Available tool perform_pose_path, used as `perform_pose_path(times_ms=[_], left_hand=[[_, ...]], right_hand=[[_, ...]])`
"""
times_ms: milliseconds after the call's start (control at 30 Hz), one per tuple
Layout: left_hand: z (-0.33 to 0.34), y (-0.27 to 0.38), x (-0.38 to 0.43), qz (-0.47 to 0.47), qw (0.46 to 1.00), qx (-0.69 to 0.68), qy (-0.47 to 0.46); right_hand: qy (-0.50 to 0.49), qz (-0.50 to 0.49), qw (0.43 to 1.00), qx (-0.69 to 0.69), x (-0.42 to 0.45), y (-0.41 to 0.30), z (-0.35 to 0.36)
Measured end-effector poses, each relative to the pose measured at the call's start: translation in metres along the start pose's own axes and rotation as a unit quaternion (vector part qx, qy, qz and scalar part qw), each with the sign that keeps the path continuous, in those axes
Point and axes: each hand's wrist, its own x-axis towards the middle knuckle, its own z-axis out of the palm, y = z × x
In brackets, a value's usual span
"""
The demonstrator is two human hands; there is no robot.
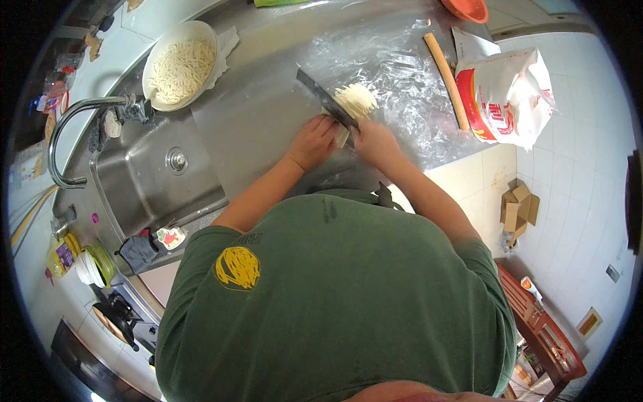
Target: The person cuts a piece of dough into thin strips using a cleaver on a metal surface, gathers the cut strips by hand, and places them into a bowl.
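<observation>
My right hand [374, 142] grips the handle end of a dark-bladed kitchen knife [325, 97], which lies slantwise across folded dough. The dough [342, 136] shows as a pale flat strip between my hands. My left hand [314, 140] presses on it close beside the blade, fingers bent and close together. Just beyond the blade, cut noodle strands [357, 99] lie in a small heap on the steel counter. At the upper left, a round white bowl [216, 55] holds many more cut noodles [183, 70].
A wooden rolling pin [446, 83] lies on the floured counter [402, 65] at the right, beside an open flour bag [507, 98]. An orange bowl [467, 10] stands at the far edge. A steel sink [150, 176] with a curved faucet [56, 135] is at the left.
</observation>
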Motion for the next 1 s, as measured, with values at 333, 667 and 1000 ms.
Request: perform_pose_path(times_ms=[333,667,1000], left_hand=[[0.001,0.0,-0.003,0.0,1.0,-0.002,0.013],[-0.003,0.002,-0.003,-0.013,1.0,-0.017,-0.015],[-0.001,0.0,-0.012,-0.018,0.999,-0.027,-0.017]], right_hand=[[-0.075,0.041,0.996,-0.016,-0.034,0.007,-0.029],[0.006,-0.013,1.0,-0.012,-0.002,-0.001,-0.002],[-0.087,0.023,0.995,-0.037,-0.035,0.006,-0.025]])
